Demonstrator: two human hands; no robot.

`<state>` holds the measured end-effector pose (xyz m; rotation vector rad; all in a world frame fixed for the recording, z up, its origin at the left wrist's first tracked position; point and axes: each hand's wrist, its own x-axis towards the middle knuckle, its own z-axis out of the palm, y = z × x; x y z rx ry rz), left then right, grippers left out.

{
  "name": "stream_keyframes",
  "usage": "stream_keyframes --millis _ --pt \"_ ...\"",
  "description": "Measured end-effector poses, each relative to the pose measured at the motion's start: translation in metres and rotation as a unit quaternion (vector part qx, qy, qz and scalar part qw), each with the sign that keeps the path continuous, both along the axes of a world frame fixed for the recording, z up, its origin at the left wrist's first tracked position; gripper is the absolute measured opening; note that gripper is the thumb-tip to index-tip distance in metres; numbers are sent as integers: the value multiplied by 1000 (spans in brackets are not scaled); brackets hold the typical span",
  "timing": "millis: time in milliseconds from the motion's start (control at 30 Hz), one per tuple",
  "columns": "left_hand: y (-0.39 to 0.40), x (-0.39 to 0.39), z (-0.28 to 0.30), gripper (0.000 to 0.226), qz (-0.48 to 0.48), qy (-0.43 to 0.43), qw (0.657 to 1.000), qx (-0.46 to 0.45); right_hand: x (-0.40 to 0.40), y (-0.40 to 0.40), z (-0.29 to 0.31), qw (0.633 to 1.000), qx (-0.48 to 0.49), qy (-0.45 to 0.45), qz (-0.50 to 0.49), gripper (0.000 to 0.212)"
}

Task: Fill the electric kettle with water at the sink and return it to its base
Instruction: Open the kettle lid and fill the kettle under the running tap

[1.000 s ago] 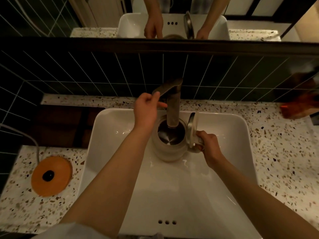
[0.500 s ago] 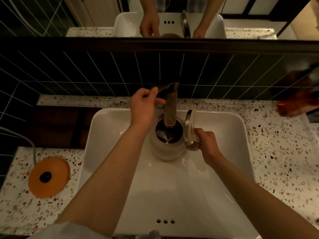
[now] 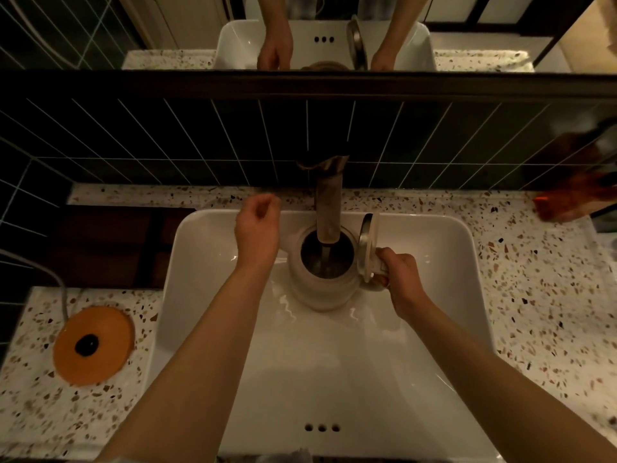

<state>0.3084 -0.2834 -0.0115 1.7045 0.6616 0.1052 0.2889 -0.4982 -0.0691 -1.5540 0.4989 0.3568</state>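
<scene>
A white electric kettle is standing in the far half of the white sink, directly under the spout of the metal faucet. Its lid is hinging upright on the right side of the mouth, and a thin stream of water is running from the spout into the open kettle. The right hand is wrapping its fingers closed around the kettle's handle on the right, keeping the kettle steady. The left hand is hovering just left of the faucet, above the sink's far rim, with its fingers loosely curled and nothing between them; it is touching neither the faucet nor the kettle. On the speckled terrazzo counter, to the left of the sink and well apart from the kettle, the round orange kettle base is lying flat with a grey cord leading away from it toward the far left.
</scene>
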Motion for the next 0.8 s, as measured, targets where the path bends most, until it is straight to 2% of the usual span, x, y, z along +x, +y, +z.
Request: stream_keyframes --millis 133,200,333,500,800 --pt "-1 -26 -22 51 -25 117 991 -53 1 -1 -1 1000 -9 -4 9 34" --pt "-3 -35 -33 58 -37 147 985 -85 1 -1 -1 1000 -9 -5 7 36" --pt "-10 -41 -40 43 -45 156 974 -156 1 1 2 1000 3 -4 -5 38" --pt "-21 -41 -41 21 -29 130 974 -184 2 0 0 1000 -12 4 -4 36" --pt "-20 -39 -43 20 -22 120 976 -182 3 0 -1 1000 -7 4 -2 38"
